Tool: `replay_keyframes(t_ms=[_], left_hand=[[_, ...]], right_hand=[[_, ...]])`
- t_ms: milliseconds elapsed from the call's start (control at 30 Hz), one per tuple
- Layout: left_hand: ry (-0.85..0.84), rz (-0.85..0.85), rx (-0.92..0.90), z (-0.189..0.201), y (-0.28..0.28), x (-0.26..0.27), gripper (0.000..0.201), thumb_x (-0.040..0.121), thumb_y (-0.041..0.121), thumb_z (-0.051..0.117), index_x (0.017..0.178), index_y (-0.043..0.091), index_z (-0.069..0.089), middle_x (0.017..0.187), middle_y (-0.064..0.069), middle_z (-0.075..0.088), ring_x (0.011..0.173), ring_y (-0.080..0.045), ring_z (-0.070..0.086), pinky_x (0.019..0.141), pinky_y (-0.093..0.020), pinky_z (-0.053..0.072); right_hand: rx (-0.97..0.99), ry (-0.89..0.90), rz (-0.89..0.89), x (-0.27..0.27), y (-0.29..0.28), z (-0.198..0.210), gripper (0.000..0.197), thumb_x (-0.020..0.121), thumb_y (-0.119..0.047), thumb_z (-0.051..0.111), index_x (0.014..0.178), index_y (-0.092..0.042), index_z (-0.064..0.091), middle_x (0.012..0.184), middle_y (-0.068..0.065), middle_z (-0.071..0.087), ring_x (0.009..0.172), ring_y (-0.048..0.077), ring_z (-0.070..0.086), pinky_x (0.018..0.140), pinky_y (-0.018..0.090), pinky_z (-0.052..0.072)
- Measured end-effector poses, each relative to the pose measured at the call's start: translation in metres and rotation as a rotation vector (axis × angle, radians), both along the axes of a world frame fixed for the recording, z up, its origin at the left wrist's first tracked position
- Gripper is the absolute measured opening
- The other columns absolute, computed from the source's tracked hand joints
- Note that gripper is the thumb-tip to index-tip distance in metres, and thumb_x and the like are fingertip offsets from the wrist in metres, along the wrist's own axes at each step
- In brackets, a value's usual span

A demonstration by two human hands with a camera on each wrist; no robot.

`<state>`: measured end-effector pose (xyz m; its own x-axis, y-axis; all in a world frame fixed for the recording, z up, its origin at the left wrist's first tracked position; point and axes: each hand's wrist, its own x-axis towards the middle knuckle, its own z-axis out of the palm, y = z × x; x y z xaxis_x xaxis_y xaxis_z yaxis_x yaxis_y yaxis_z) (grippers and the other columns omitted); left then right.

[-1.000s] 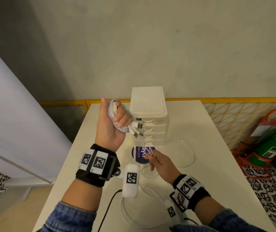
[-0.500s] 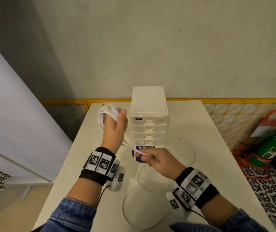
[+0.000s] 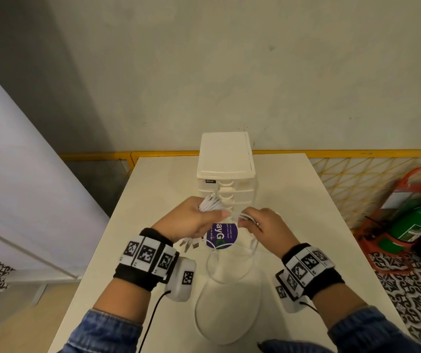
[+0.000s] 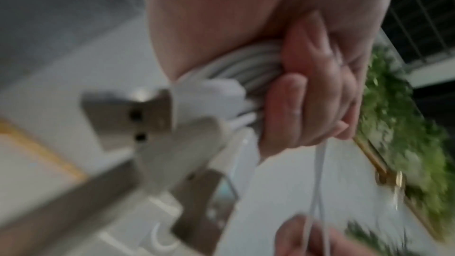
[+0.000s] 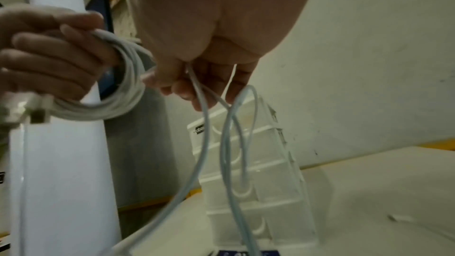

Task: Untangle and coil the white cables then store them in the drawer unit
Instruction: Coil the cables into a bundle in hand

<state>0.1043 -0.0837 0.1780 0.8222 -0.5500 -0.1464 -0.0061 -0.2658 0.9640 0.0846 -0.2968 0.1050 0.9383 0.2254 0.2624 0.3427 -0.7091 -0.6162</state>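
Your left hand [image 3: 191, 220] dropped from 11 o'clock toward your right hand [image 3: 263, 225], fist clenching the coiled white cables [image 5: 118, 92]; right fingers pinched loose strands, winding unfinished before the drawer unit [image 3: 226, 159] at 12.

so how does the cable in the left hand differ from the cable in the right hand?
The cable in the left hand is a tight multi-loop coiled bundle with fingers wrapped round it. The cable in the right hand is loose strands, pinched at the fingertips, hanging in open loops down to the table. USB plugs stick out of the bundle; none show at the pinch. Both are white, thin cable.
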Motion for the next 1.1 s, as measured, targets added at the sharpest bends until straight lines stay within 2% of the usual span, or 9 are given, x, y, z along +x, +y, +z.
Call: replay_keyframes(t_ms=[67, 133, 333, 400, 500, 600, 733, 933, 1100], left_hand=[[0.037, 0.085, -0.139, 0.007, 0.007, 0.002, 0.029, 0.089, 0.02, 0.059, 0.064, 0.011, 0.046, 0.042, 0.003, 0.034, 0.034, -0.011, 0.025, 0.036, -0.018, 0.022], [0.039, 0.177, -0.221, 0.012, 0.012, 0.005, 0.029, 0.09, 0.021, 0.057, 0.064, 0.013, 0.045, 0.043, 0.004, 0.033, 0.035, -0.011, 0.024, 0.038, -0.021, 0.019], [-0.027, 0.362, -0.045, -0.001, 0.012, 0.009, 0.033, 0.09, 0.028, 0.059, 0.064, 0.013, 0.045, 0.045, -0.001, 0.037, 0.039, -0.015, 0.028, 0.038, -0.022, 0.023], [-0.018, 0.339, 0.026, -0.007, 0.011, 0.006, 0.033, 0.089, 0.031, 0.06, 0.067, 0.011, 0.046, 0.045, -0.001, 0.039, 0.039, -0.015, 0.03, 0.037, -0.021, 0.027], [-0.039, 0.161, 0.234, -0.016, 0.01, 0.001, 0.034, 0.083, 0.036, 0.067, 0.065, 0.012, 0.051, 0.046, 0.002, 0.044, 0.038, -0.011, 0.036, 0.04, -0.02, 0.032], [-0.011, -0.029, 0.323, -0.026, 0.002, -0.009, 0.029, 0.082, 0.031, 0.068, 0.073, 0.006, 0.056, 0.048, 0.005, 0.047, 0.039, -0.01, 0.038, 0.044, -0.022, 0.032], [0.196, -0.14, -0.165, -0.022, -0.005, -0.018, 0.027, 0.088, 0.026, 0.061, 0.066, 0.01, 0.055, 0.038, 0.007, 0.033, 0.03, -0.008, 0.023, 0.036, -0.018, 0.017], [0.236, -0.203, -0.81, 0.007, -0.007, -0.006, 0.035, 0.088, 0.045, 0.055, 0.078, 0.011, 0.057, 0.039, 0.009, 0.025, 0.028, -0.007, 0.02, 0.033, -0.017, 0.022], [0.226, -0.1, -1.15, 0.022, -0.007, 0.003, 0.036, 0.089, 0.046, 0.047, 0.078, 0.012, 0.055, 0.038, 0.006, 0.025, 0.029, -0.007, 0.023, 0.036, -0.019, 0.018]], right_hand=[[0.04, 0.052, -0.044, 0.0, -0.009, -0.009, 0.031, 0.084, -0.044, 0.042, 0.083, -0.019, 0.06, 0.066, -0.012, 0.06, 0.067, 0.018, 0.058, 0.066, 0.03, 0.042], [0.143, 0.103, -0.108, 0.0, -0.017, -0.013, 0.009, 0.088, -0.024, 0.054, 0.081, -0.023, 0.059, 0.065, -0.015, 0.06, 0.064, 0.004, 0.059, 0.066, 0.024, 0.043], [0.55, 0.042, -0.154, -0.002, -0.008, 0.015, 0.023, 0.086, -0.005, 0.06, 0.105, -0.017, 0.065, 0.068, -0.001, 0.063, 0.062, 0.002, 0.059, 0.069, 0.007, 0.045], [0.627, 0.026, -0.148, 0.001, -0.005, 0.021, 0.024, 0.088, -0.004, 0.057, 0.107, -0.016, 0.065, 0.061, 0.001, 0.057, 0.054, 0.005, 0.054, 0.065, 0.011, 0.047], [0.683, -0.073, -0.224, 0.007, -0.006, 0.025, 0.021, 0.091, -0.007, 0.053, 0.102, -0.014, 0.068, 0.059, -0.012, 0.056, 0.051, 0.003, 0.049, 0.059, 0.012, 0.045], [0.587, -0.249, -0.286, 0.013, -0.005, 0.028, 0.017, 0.089, -0.008, 0.055, 0.098, -0.012, 0.069, 0.074, -0.014, 0.06, 0.068, 0.0, 0.056, 0.072, 0.009, 0.043], [0.466, -0.273, -0.295, 0.019, -0.008, 0.017, 0.018, 0.089, -0.01, 0.056, 0.102, -0.013, 0.069, 0.076, -0.009, 0.059, 0.073, -0.001, 0.057, 0.074, 0.008, 0.042], [0.189, -0.045, -0.093, 0.002, 0.004, -0.022, 0.027, 0.088, -0.022, 0.049, 0.111, -0.018, 0.064, 0.077, -0.017, 0.06, 0.066, -0.01, 0.057, 0.067, 0.01, 0.044], [0.032, 0.058, -0.005, -0.005, 0.017, -0.042, 0.025, 0.087, -0.025, 0.041, 0.098, -0.013, 0.061, 0.08, 0.002, 0.07, 0.075, 0.021, 0.061, 0.072, 0.032, 0.046]])
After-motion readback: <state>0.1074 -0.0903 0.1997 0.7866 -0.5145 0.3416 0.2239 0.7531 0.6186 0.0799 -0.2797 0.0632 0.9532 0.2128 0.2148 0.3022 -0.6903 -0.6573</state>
